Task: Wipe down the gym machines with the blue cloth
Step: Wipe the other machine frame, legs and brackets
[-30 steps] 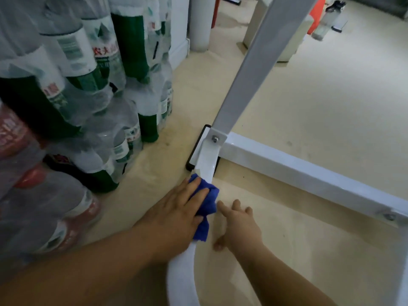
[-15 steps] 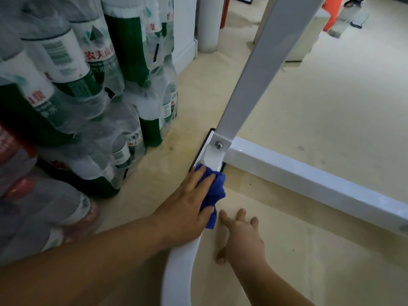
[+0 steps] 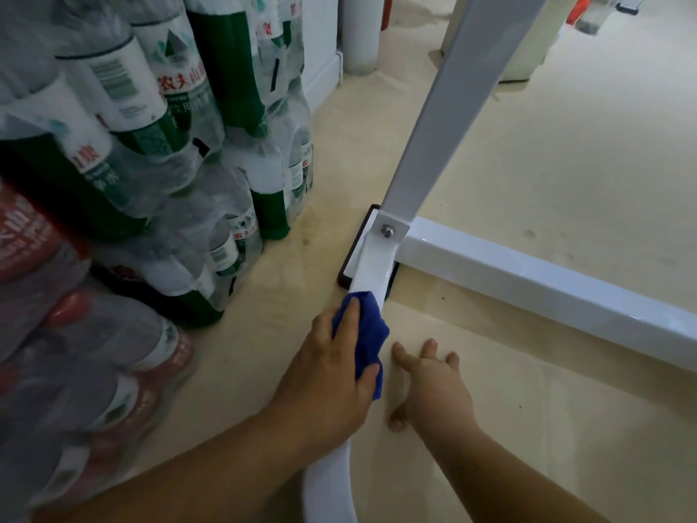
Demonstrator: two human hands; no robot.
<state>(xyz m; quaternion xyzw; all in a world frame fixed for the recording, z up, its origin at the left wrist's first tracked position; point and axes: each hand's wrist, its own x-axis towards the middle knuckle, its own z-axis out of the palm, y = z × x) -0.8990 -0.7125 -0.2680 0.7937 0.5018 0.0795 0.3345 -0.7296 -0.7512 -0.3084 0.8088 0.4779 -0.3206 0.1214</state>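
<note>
A white metal machine frame stands on the beige floor, with a slanted upright (image 3: pixel 456 103), a floor bar (image 3: pixel 528 285) running right, and a curved lower bar (image 3: pixel 332 488) coming toward me. My left hand (image 3: pixel 332 375) holds the blue cloth (image 3: pixel 367 334) wrapped over the curved bar, just below the bolted corner joint (image 3: pixel 388 231). My right hand (image 3: pixel 433 386) rests on the floor to the right of that bar, fingers spread, touching nothing else.
Shrink-wrapped packs of water bottles (image 3: pixel 158 152) with green and red labels are stacked high on the left, close to the frame's corner. A white pillar (image 3: pixel 360 35) stands at the back. Open beige floor (image 3: pixel 565 164) stretches to the right.
My left hand has slid the blue cloth up the curved bar toward the bolted joint. The right hand stays flat on the floor. The view has shifted slightly closer.
</note>
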